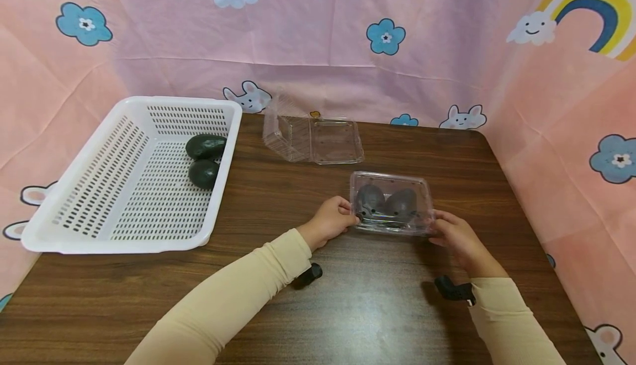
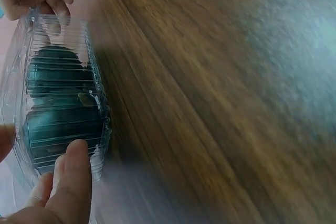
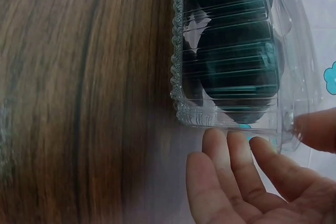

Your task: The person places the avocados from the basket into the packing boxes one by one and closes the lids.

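Note:
A clear plastic clamshell box (image 1: 385,228) with its lid down has two dark green avocados (image 1: 401,202) inside. My left hand (image 1: 330,221) grips the box's left end, thumb at the rim and fingers along the side. At the opposite end, my right hand (image 1: 459,242) holds the box, with its thumb (image 3: 317,129) on the rim and the fingers (image 3: 245,169) spread by the end wall. Seen from the left wrist, ribbed walls (image 2: 97,85) partly veil the avocados. Whether the box touches the table I cannot tell.
A white slotted basket (image 1: 226,183) stands at the left, with two more avocados (image 1: 203,174) by its right wall. Behind the held box, another clear clamshell (image 1: 338,160) lies with its lid raised. Patterned cloth (image 1: 318,39) borders the brown wooden table (image 1: 278,321) at the back and sides.

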Available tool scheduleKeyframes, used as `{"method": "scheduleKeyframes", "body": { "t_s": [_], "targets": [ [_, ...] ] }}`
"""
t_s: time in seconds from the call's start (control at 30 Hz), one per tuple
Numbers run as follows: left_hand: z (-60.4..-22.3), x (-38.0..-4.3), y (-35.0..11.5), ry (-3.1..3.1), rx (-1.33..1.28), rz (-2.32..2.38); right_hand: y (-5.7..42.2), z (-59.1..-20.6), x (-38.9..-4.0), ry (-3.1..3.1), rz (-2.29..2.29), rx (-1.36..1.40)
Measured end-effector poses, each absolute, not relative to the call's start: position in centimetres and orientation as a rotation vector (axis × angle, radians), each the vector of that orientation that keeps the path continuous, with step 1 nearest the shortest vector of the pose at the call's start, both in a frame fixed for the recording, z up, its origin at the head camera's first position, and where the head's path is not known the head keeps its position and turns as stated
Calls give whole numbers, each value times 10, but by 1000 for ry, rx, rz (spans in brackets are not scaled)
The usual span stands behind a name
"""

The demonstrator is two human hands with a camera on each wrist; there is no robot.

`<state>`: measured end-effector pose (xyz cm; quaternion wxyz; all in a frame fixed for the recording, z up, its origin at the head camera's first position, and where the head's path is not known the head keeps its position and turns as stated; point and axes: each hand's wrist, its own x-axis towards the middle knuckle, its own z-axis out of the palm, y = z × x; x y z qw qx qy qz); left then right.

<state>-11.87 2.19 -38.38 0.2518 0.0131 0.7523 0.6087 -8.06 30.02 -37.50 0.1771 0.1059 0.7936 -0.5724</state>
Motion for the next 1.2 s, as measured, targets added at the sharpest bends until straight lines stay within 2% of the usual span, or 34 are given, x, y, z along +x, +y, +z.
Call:
{"method": "scheduleKeyframes", "body": {
  "t_s": [1.2],
  "targets": [
    [-384,-113,62,2158,126,1608,340,-379,-82,2170,-1724,387]
  ]
}}
